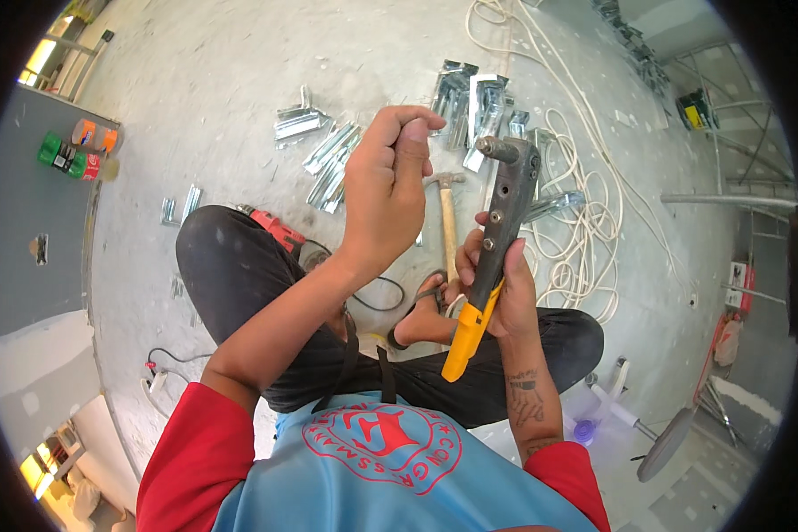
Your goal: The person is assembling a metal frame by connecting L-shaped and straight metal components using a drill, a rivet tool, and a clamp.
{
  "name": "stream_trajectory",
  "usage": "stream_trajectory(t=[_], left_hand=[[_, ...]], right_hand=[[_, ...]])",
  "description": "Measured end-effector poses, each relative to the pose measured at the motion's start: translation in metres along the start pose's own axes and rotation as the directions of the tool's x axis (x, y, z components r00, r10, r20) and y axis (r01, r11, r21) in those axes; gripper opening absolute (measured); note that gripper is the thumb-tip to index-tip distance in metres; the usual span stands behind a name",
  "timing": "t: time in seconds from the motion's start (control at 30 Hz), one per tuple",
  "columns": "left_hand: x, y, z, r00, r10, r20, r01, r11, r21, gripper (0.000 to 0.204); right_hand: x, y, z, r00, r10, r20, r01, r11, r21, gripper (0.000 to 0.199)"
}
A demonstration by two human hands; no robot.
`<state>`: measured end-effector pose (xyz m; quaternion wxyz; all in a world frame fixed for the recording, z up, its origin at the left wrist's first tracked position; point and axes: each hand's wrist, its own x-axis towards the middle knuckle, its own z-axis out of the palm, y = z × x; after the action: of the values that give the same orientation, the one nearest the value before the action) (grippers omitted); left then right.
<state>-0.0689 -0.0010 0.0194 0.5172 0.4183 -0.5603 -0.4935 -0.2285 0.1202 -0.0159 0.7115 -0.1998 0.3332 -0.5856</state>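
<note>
The right hand [498, 288] grips a hand riveter with a dark grey metal body and yellow handles [496, 239], raised upright above the crossed legs, its steel nose uppermost. The left hand [388, 191] hovers just beside that nose, fingertips pinched together; anything between them is too small to tell. Behind, on the rough pale concrete floor [222, 80], lie shiny folded metal brackets [474, 106], a wooden-handled hammer [448, 217], a red power drill [275, 229] and coiled white cable [585, 230].
</note>
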Motion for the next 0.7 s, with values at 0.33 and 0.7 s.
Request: stream_trajectory(t=[0.33,0.7], left_hand=[[-0.074,-0.063,0.055,0.743,-0.63,0.227,0.668,0.72,-0.188,0.023],[-0.105,-0.185,0.063,0.387,-0.903,0.185,0.922,0.375,-0.101,0.027]], right_hand=[[0.016,0.014,-0.005,0.78,-0.5,-0.375,0.213,0.777,-0.592,0.022],[0.007,-0.022,-0.029,0.855,-0.08,-0.513,-0.238,0.818,-0.524,0.059]])
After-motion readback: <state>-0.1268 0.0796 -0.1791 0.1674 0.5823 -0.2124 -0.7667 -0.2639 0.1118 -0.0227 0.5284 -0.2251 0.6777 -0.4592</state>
